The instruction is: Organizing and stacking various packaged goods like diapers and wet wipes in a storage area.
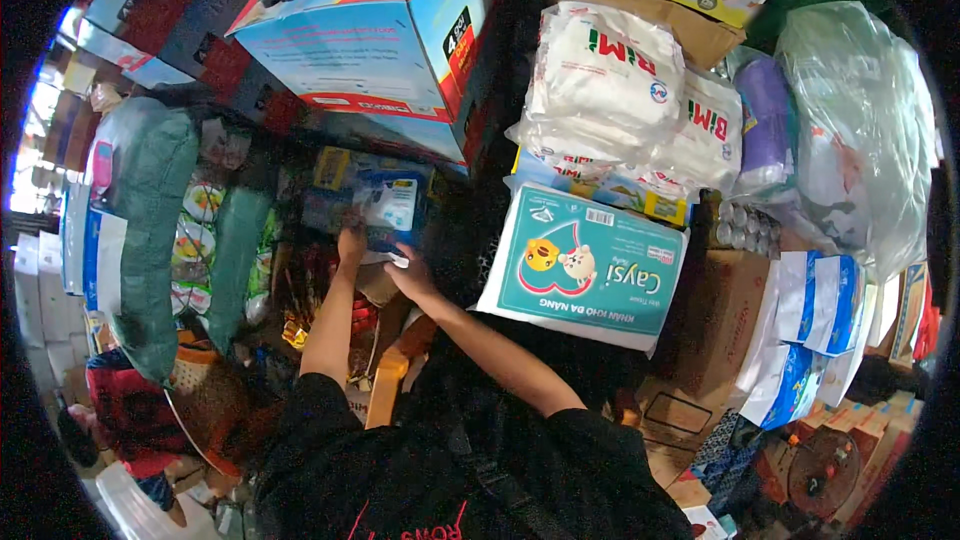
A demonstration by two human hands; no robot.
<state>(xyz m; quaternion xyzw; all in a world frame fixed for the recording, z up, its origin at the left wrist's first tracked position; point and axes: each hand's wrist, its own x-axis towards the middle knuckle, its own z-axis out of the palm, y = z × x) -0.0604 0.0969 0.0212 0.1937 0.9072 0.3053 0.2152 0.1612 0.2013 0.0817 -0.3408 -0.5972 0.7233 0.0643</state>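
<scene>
Black shirt [400, 475], both bare hands [409, 277] at blue-and-white package [390, 204]

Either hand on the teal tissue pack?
No, the left hand and right hand are by the blue pack, left of the teal tissue pack.

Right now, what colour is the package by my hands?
The package is blue, seen best from the head.
</scene>
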